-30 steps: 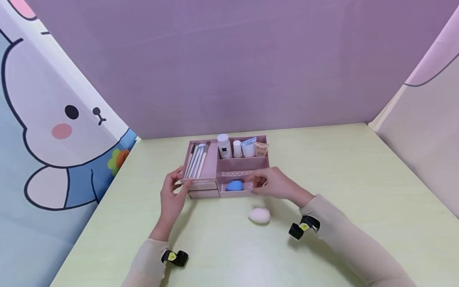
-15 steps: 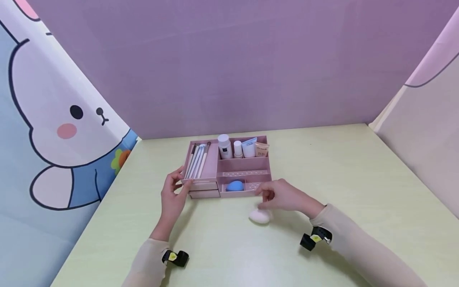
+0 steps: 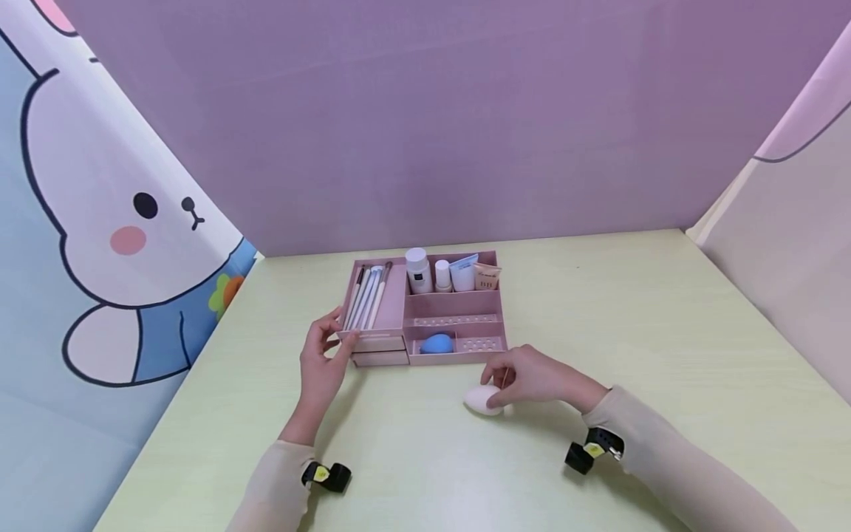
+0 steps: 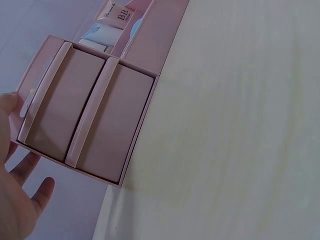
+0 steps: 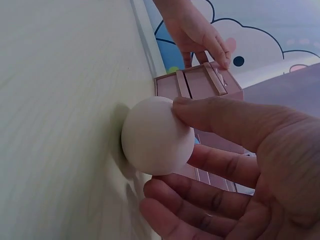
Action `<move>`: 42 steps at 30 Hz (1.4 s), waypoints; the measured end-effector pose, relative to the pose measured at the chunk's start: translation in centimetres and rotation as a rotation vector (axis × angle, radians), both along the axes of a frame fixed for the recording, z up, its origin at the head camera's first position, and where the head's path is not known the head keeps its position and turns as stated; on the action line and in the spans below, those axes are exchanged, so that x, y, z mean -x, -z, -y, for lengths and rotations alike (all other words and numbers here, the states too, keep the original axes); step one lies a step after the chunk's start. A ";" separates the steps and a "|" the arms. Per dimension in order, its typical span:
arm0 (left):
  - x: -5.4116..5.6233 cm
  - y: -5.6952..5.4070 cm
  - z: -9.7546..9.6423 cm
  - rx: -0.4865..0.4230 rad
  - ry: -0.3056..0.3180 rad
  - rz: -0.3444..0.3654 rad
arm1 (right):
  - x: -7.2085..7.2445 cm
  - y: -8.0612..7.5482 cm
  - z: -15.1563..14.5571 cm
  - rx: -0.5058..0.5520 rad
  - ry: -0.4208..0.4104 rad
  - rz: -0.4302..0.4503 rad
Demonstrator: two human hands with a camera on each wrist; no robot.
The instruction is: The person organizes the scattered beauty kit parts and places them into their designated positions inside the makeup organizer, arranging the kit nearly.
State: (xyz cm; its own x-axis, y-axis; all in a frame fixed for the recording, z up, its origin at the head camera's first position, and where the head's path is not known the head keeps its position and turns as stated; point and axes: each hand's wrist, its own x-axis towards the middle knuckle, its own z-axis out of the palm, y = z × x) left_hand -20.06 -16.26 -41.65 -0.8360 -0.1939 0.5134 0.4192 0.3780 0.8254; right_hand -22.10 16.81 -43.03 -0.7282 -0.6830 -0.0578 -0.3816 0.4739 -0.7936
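Note:
A pink makeup organizer [image 3: 394, 303] stands on the pale table, two drawers at its front left. At its front left corner my left hand [image 3: 322, 373] grips it, thumb at the front edge and fingers at the side. My right hand [image 3: 537, 375] is in front of the organizer and pinches a white egg-shaped makeup sponge [image 5: 155, 137] between thumb and fingers, low over the tabletop. A blue makeup sponge [image 3: 436, 343] lies in the front compartment, left of a small section with a dotted floor.
Several makeup brushes [image 3: 368, 297] lie in the organizer's left tray. A white bottle [image 3: 418, 272], a smaller white bottle [image 3: 442, 275], a pale blue tube [image 3: 463, 274] and a BB cream tube [image 3: 487, 277] stand in its back compartment. A purple backdrop [image 3: 465, 133] rises behind.
My right hand has moved from the organizer's front right compartment down toward me and taken hold of the white makeup sponge. My left hand keeps its place on the corner.

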 end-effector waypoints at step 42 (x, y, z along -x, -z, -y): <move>0.0 -0.1 0.0 0.005 0.001 -0.007 | 3.2 -3.2 -0.5 0.028 0.070 -0.114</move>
State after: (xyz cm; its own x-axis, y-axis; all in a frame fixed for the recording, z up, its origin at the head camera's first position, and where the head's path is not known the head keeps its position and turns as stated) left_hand -20.01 -16.24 -41.54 -0.8323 -0.1907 0.5205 0.4255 0.3820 0.8204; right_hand -25.31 17.27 -39.87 -0.7750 -0.6303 0.0462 -0.4366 0.4811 -0.7602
